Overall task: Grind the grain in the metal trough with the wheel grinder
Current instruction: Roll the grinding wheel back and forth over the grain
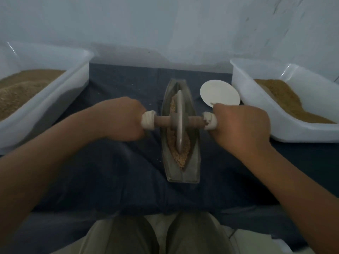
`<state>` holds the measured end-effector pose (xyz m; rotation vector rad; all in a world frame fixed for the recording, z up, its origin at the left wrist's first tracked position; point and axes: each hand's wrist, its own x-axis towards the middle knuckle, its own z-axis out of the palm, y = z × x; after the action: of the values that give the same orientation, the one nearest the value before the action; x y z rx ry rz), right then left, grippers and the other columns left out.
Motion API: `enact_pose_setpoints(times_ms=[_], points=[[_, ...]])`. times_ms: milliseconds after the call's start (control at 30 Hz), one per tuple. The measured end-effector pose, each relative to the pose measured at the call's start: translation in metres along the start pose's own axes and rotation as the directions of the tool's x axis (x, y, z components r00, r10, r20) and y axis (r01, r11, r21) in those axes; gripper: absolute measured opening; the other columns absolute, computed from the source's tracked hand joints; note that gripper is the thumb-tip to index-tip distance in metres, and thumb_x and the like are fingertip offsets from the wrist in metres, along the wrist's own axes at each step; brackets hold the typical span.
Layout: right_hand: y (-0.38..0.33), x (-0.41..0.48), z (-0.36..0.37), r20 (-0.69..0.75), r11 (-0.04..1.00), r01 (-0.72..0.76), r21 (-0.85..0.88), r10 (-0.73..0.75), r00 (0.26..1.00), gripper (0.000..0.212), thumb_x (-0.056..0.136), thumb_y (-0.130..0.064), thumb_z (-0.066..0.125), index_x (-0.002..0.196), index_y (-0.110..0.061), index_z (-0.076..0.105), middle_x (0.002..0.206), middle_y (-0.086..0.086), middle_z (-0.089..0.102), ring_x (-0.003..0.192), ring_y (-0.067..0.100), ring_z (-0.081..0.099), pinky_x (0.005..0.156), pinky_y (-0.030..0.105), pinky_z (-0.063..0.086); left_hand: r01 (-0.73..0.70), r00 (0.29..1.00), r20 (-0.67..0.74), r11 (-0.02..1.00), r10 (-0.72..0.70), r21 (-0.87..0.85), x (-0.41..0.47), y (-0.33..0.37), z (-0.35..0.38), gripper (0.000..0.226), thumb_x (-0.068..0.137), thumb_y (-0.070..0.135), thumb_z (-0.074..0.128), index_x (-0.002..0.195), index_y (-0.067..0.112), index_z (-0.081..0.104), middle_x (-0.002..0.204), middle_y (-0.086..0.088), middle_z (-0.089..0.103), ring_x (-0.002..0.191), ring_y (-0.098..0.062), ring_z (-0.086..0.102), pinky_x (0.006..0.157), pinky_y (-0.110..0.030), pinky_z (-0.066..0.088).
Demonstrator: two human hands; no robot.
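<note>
Presently, left hand (119,120) and right hand (240,125), fingers clamped round the axle ends, hold the wheel grinder (179,118) upright in the grain (182,151) of the metal trough (192,173).

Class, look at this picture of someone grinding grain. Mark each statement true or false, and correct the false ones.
1. The left hand and right hand each hold one wrapped end of the wheel grinder. True.
2. The white plate lies left of the metal trough. False: it lies on the right, between the trough and the right tub.
3. The grinder's wheel stands in the trough, among the grain. True.
4. Only one plastic tub holds brown material. False: both the left tub and the right tub hold it.
</note>
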<state>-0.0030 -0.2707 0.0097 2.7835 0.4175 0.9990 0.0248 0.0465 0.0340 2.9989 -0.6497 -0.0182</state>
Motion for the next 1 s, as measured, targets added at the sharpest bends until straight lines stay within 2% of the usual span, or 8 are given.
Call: enact_pose_setpoints(times_ms=[67, 200, 367, 500, 633, 767, 900, 1000], points=[[0.004, -0.007, 0.007, 0.016, 0.999, -0.039, 0.033, 0.039, 0.999, 0.029, 0.085, -0.051, 0.05, 0.072, -0.035, 0.031, 0.05, -0.015, 0.027, 0.039, 0.009, 0.028, 0.042, 0.019, 0.025, -0.031, 0.997, -0.063, 0.997, 0.036, 0.072, 0.004, 0.003, -0.005, 0.023, 0.063, 0.047, 0.056, 0.059, 0.025, 0.054, 0.053, 0.008, 0.054, 0.05, -0.004, 0.051, 0.046, -0.022, 0.033], [0.006, 0.033, 0.038, 0.067, 0.986, -0.153, 0.059, 0.149, 0.987, 0.031, 0.095, -0.043, 0.06, 0.072, -0.024, 0.055, 0.056, -0.006, 0.044, 0.05, 0.027, 0.052, 0.05, 0.027, 0.035, 0.053, 0.985, -0.174, 0.979, -0.018, 0.196, 0.052, 0.011, -0.019, 0.019, 0.075, 0.042, 0.062, 0.068, 0.025, 0.056, 0.067, 0.007, 0.055, 0.06, -0.018, 0.054, 0.057, -0.03, 0.044], [0.005, 0.079, 0.035, 0.224, 0.987, -0.152, -0.059, 0.161, 0.961, 0.02, 0.088, -0.027, 0.062, 0.069, -0.022, 0.06, 0.067, 0.0, 0.058, 0.062, 0.026, 0.056, 0.054, 0.031, 0.045, 0.169, 0.972, -0.183, 0.981, -0.149, 0.098, 0.075, 0.005, -0.012, 0.019, 0.078, 0.039, 0.062, 0.07, 0.023, 0.057, 0.072, 0.002, 0.059, 0.063, -0.022, 0.054, 0.063, -0.034, 0.047], [0.001, 0.034, 0.003, 0.05, 0.999, -0.026, -0.026, 0.027, 0.998, 0.026, 0.083, -0.03, 0.068, 0.065, -0.021, 0.051, 0.057, -0.006, 0.039, 0.049, 0.02, 0.037, 0.049, 0.022, 0.013, 0.097, 0.99, -0.11, 0.995, -0.092, 0.033, 0.029, -0.001, 0.006, 0.023, 0.069, 0.046, 0.061, 0.066, 0.024, 0.056, 0.065, 0.007, 0.059, 0.06, -0.017, 0.058, 0.054, -0.029, 0.043], [0.004, 0.001, -0.006, 0.043, 0.996, 0.024, 0.09, -0.028, 0.999, 0.024, 0.082, -0.05, 0.048, 0.069, -0.034, 0.036, 0.052, -0.015, 0.028, 0.04, 0.009, 0.029, 0.043, 0.019, 0.023, -0.01, 0.988, -0.156, 0.999, 0.017, 0.046, -0.004, -0.003, 0.013, 0.027, 0.064, 0.051, 0.05, 0.058, 0.025, 0.052, 0.052, 0.01, 0.05, 0.048, -0.003, 0.046, 0.044, -0.021, 0.028], [0.01, 0.039, 0.032, 0.024, 0.997, -0.063, 0.033, 0.063, 0.998, 0.028, 0.087, -0.038, 0.064, 0.065, -0.024, 0.053, 0.054, -0.008, 0.039, 0.049, 0.02, 0.035, 0.052, 0.018, 0.011, 0.112, 0.965, -0.253, 0.981, -0.07, 0.156, 0.038, 0.005, 0.004, 0.024, 0.073, 0.047, 0.056, 0.065, 0.025, 0.051, 0.063, 0.008, 0.051, 0.059, -0.022, 0.052, 0.053, -0.028, 0.036], [0.015, 0.086, 0.052, 0.207, 0.985, -0.173, -0.021, 0.174, 0.963, 0.017, 0.093, -0.033, 0.064, 0.077, -0.026, 0.065, 0.072, -0.002, 0.061, 0.064, 0.024, 0.059, 0.056, 0.032, 0.05, 0.224, 0.946, -0.267, 0.965, -0.182, 0.137, 0.082, 0.01, -0.011, 0.021, 0.08, 0.04, 0.062, 0.072, 0.023, 0.054, 0.071, 0.003, 0.053, 0.068, -0.027, 0.053, 0.065, -0.035, 0.046], [0.012, 0.08, 0.039, 0.193, 0.988, -0.15, -0.033, 0.154, 0.969, 0.022, 0.09, -0.028, 0.065, 0.069, -0.024, 0.058, 0.062, -0.003, 0.053, 0.054, 0.02, 0.05, 0.049, 0.028, 0.043, 0.19, 0.966, -0.194, 0.978, -0.171, 0.086, 0.073, 0.009, -0.009, 0.021, 0.08, 0.038, 0.064, 0.07, 0.023, 0.052, 0.07, 0.005, 0.055, 0.068, -0.025, 0.057, 0.064, -0.034, 0.048]])
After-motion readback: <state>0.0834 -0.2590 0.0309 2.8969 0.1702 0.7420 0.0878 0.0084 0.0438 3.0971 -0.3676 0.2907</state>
